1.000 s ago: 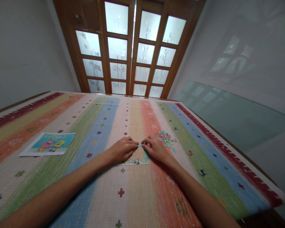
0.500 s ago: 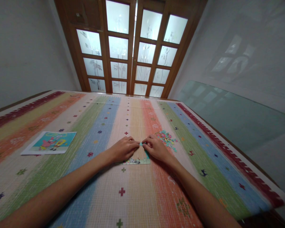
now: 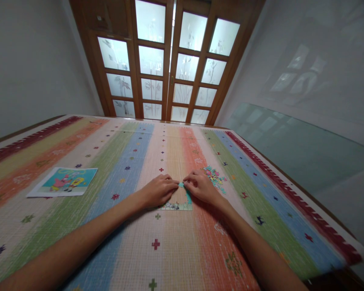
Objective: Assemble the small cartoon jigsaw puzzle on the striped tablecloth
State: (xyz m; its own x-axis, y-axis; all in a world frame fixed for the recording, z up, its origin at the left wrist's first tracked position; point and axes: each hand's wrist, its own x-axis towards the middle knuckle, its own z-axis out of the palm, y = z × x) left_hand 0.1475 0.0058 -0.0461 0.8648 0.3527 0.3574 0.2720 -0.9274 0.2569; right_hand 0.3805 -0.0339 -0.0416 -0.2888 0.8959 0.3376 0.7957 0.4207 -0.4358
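Observation:
A partly joined jigsaw puzzle (image 3: 177,206) lies on the striped tablecloth in front of me, its bottom and right edges showing as strips of pieces. At its far edge, small turquoise puzzle pieces (image 3: 181,184) sit between my fingertips. My left hand (image 3: 161,190) is curled, its fingertips pressed on the left of those pieces and its palm over the puzzle's left side. My right hand (image 3: 200,186) pinches at the right of them, thumb and forefinger together. Parts of the puzzle are hidden under both hands.
Loose puzzle pieces (image 3: 214,177) form a pile just beyond my right hand. A printed cartoon picture (image 3: 67,182) lies flat to the left. The striped tablecloth (image 3: 182,250) covers the table, with wooden glass-paned doors (image 3: 170,60) behind it.
My right hand has shifted slightly to the right, and a little more turquoise shows between the fingertips. The left hand stays almost in place.

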